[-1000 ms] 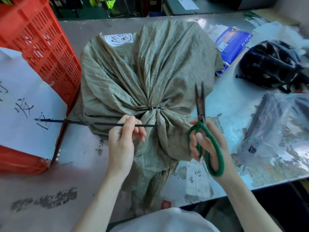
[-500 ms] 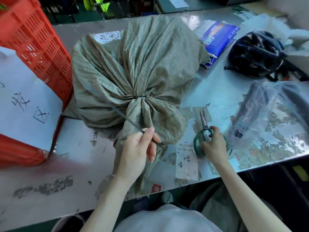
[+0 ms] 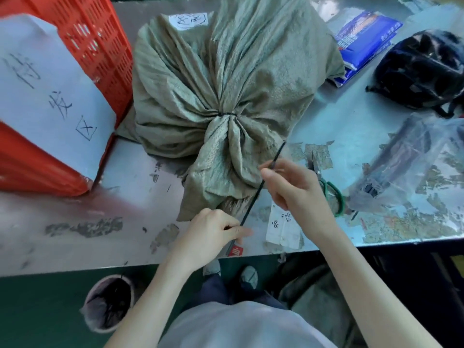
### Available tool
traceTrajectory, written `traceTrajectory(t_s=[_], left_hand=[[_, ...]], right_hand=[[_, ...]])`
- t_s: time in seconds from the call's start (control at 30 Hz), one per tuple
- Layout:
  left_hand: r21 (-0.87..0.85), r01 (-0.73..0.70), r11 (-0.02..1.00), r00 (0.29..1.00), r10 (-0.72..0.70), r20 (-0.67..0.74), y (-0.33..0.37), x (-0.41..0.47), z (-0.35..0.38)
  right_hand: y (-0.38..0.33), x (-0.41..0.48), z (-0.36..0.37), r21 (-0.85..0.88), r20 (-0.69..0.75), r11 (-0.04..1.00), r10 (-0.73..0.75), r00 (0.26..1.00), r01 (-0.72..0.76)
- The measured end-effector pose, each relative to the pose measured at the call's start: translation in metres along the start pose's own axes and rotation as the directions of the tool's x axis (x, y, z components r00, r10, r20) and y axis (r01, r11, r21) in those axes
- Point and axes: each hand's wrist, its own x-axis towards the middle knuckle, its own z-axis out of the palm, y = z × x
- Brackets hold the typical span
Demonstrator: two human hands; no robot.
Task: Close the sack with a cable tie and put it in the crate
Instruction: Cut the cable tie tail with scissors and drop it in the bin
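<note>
Head view: we are looking down at a worn metal table (image 3: 351,126) where the grey-green sack (image 3: 226,79) is lying in the upper centre of the frame, its neck already cinched by a thin black cable tie (image 3: 225,113) wrapped around the gathered cloth. The loose mouth of the sack is fanning out below that band toward the table's near edge. We are seeing a separate black strip (image 3: 258,188), apparently a trimmed tail of tie, running diagonally through the centre of the frame. The left hand (image 3: 213,232) is pinching its lower end between thumb and fingers, closed narrowly on it; the right hand (image 3: 293,189) is pinching it higher up, fingertips also closed on the strip, with the upper tip poking past them. The red crate (image 3: 95,46) is standing in the upper left, touching the sack's side, a white sheet (image 3: 50,96) with handwritten characters hanging on its front. Green-handled scissors (image 3: 326,187) are lying on the table just right of the right hand. A black helmet (image 3: 421,71) is sitting at upper right, a blue packet (image 3: 364,38) beside it.
</note>
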Motion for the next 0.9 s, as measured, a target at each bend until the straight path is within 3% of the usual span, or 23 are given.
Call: traceTrajectory(t_s=[0.1,0.27,0.37,0.5,0.63,0.7,0.8,0.9], left_hand=[[0.019,0.019,1.0,0.999,-0.019,-0.026,-0.013,-0.016,-0.004],[-0.204,0.081,0.976,0.989,-0.104,-0.108,-0.043,-0.051,-0.022],[-0.349,0.121,0.929,0.962,-0.196,-0.189,-0.072,-0.08,-0.034],[-0.554,0.104,0.826,0.849,-0.364,-0.384,-0.104,-0.113,-0.052],[-0.721,-0.014,0.693,0.672,-0.527,-0.52,-0.147,-0.16,-0.07],[-0.788,-0.077,0.611,0.595,-0.606,-0.528,-0.174,-0.188,-0.078],[-0.842,-0.123,0.526,0.539,-0.677,-0.501,-0.211,-0.225,-0.084],[-0.863,-0.099,0.495,0.484,-0.734,-0.477,-0.258,-0.269,-0.086]], right_hand=[[-0.002,0.005,0.015,-0.018,-0.007,1.0,-0.024,1.0,0.024],[-0.007,0.008,0.036,0.101,-0.12,0.992,-0.058,0.991,0.071],[-0.006,0.008,0.065,0.145,-0.095,0.989,-0.007,0.995,0.02],[-0.003,0.005,0.12,0.186,-0.082,0.983,0.026,0.996,-0.01],[0.001,-0.009,0.185,0.202,-0.071,0.979,0.035,0.997,-0.02],[0.003,-0.017,0.218,0.201,-0.034,0.979,0.037,0.999,-0.029],[0.011,-0.026,0.25,0.188,0.037,0.981,0.049,0.998,-0.055],[0.025,-0.038,0.293,0.03,0.21,0.992,0.115,0.971,-0.124]])
